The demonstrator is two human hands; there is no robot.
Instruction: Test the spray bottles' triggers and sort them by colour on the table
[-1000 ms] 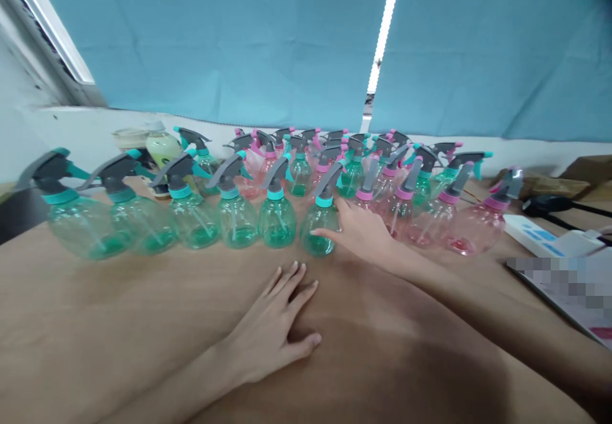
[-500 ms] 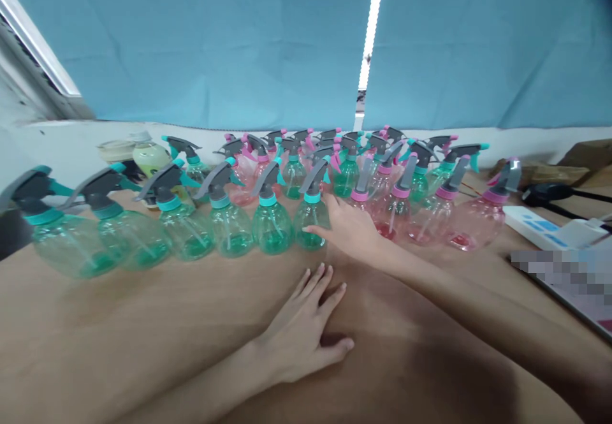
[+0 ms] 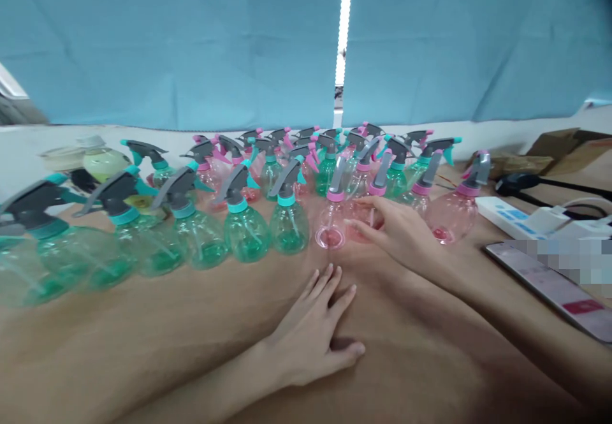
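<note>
My left hand (image 3: pixel 315 335) lies palm down on the wooden tabletop, fingers spread, holding nothing. Just beyond its fingertips a row of clear spray bottles runs across the table. My right hand (image 3: pixel 406 229) reaches in from the right, thumb and fingers apart, in front of a pink spray bottle (image 3: pixel 377 189) that it partly covers; whether it touches the bottle is unclear. Left of its fingertips stands another pink spray bottle (image 3: pixel 329 223). Beside that is a green spray bottle (image 3: pixel 289 223) with a turquoise collar and grey trigger head. Farther right stands a pink spray bottle (image 3: pixel 452 217).
More green and pink spray bottles crowd behind the front row. At the right lie a phone (image 3: pixel 540 290), a white power strip (image 3: pixel 504 217) and black cables, with cardboard (image 3: pixel 574 150) behind. A jar of pale liquid (image 3: pixel 102 162) stands at the back left, below a blue curtain (image 3: pixel 215 48).
My right hand has moved right, from a green spray bottle to the pink ones. The view has turned slightly right. My left hand stays flat on the table.
</note>
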